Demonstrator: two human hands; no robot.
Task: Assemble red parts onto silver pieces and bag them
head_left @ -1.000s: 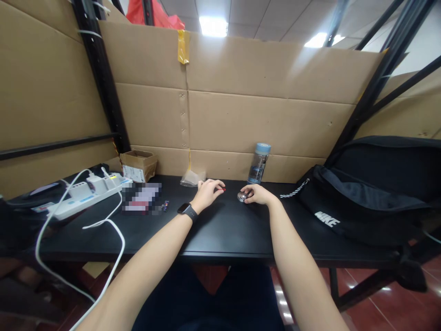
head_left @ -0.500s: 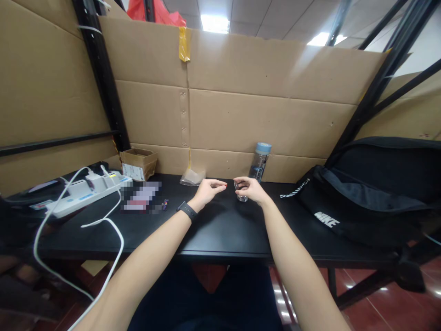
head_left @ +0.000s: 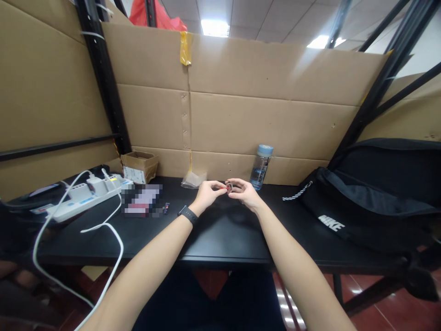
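Note:
My left hand (head_left: pixel 207 195) pinches a small red piece (head_left: pixel 224 187) between thumb and fingertips; its exact kind is too small to tell. Curled around a small clear container (head_left: pixel 230 187), my right hand (head_left: pixel 246 194) holds it tilted, with its round rim facing the left hand. The red piece is right at that rim, and I cannot tell whether it is inside. Fingers cover most of the container's body. Both hands are above the black table (head_left: pixel 223 234). A dark watch (head_left: pixel 188 214) is on my left wrist.
Behind my right hand stands a water bottle (head_left: pixel 261 169) with a blue lid. A black backpack (head_left: pixel 372 197) lies to the right. On the left are a power strip (head_left: pixel 87 197) with white cables, an open cardboard box (head_left: pixel 146 166) and a clear plastic bag (head_left: pixel 193 179).
My right hand has moved left with the clear container, tilting its rim toward my left hand. The red piece and the container, apart before, are now together. The view has shifted slightly.

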